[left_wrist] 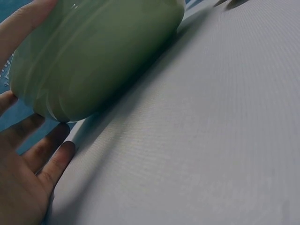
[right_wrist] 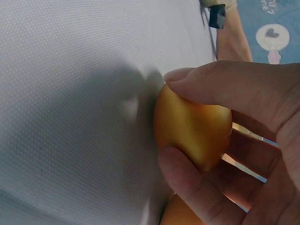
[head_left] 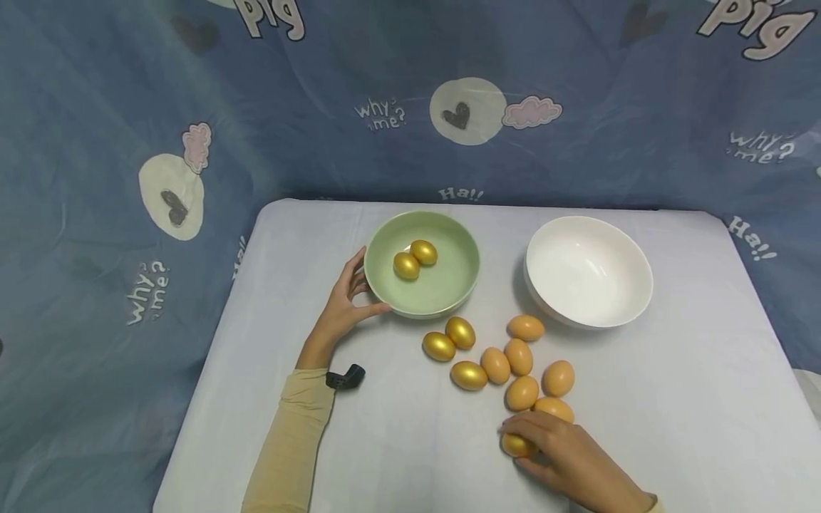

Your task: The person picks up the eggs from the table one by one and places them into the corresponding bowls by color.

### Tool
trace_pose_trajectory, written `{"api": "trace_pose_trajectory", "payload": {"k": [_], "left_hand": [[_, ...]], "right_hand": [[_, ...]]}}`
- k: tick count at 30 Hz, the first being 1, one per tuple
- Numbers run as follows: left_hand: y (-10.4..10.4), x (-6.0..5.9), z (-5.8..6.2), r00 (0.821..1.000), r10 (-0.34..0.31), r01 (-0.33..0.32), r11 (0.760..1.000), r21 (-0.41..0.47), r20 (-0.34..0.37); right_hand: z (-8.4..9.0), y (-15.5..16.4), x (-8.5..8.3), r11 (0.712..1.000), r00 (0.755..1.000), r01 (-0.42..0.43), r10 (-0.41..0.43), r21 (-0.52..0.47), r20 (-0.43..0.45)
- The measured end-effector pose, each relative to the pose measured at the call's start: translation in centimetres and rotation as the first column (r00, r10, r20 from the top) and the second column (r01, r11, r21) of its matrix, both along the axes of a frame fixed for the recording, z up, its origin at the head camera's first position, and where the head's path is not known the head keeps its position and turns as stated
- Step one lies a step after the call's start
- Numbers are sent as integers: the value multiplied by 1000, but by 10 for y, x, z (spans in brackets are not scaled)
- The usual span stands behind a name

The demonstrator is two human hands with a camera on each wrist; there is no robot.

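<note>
- The left hand (head_left: 343,303) cups the green bowl (head_left: 457,274) at the bowl's 9 o'clock edge, thumb and fingers curled against its outer wall; the left wrist view shows the fingers (left_wrist: 44,154) against the bowl's side (left_wrist: 103,56).
- Two golden eggs (head_left: 415,259) lie touching each other inside the green bowl, left of its centre.
- The white bowl (head_left: 625,285) stands at 3 o'clock from the green bowl, apart from it; nothing is seen inside.
- The right hand (head_left: 564,456) grasps a gold egg (head_left: 517,445) on the white table (head_left: 693,413), at 6 o'clock from the loose eggs; the right wrist view shows thumb and fingers (right_wrist: 225,86) curled round the egg (right_wrist: 192,126), which touches the cloth.
- Three more gold eggs (head_left: 457,349) lie on the table at 6 o'clock from the green bowl.
- Six brown eggs (head_left: 524,367) cluster just beside them, at 7 o'clock from the white bowl.
- A patterned blue cloth (head_left: 128,142) hangs behind the table.
</note>
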State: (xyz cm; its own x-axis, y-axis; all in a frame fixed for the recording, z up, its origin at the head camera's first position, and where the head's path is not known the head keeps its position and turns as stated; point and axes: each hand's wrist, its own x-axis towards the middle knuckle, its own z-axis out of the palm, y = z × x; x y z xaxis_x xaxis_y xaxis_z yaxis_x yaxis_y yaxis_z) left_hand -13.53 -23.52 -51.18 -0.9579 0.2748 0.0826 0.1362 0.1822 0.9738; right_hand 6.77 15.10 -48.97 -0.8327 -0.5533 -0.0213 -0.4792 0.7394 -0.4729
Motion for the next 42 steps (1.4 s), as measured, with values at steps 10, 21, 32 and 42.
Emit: {"api": "trace_pose_trajectory", "payload": {"k": [10, 21, 32, 42], "left_hand": [[-1, 0, 2, 1000, -1, 1, 1000, -3, -4], [-2, -1, 2, 1000, 2, -2, 1000, 3, -7], [-1, 0, -1, 1000, 3, -4, 1000, -17, -14], [-1, 1, -1, 1000, 4, -4, 1000, -14, 4]], "right_hand": [[-1, -1, -5, 999, 998, 0, 3, -47, 70], [-2, -6, -20, 973, 996, -81, 87, -217, 18], [14, -4, -47, 932, 986, -68, 117, -355, 120], [21, -2, -78, 896, 989, -33, 92, -443, 113]]}}
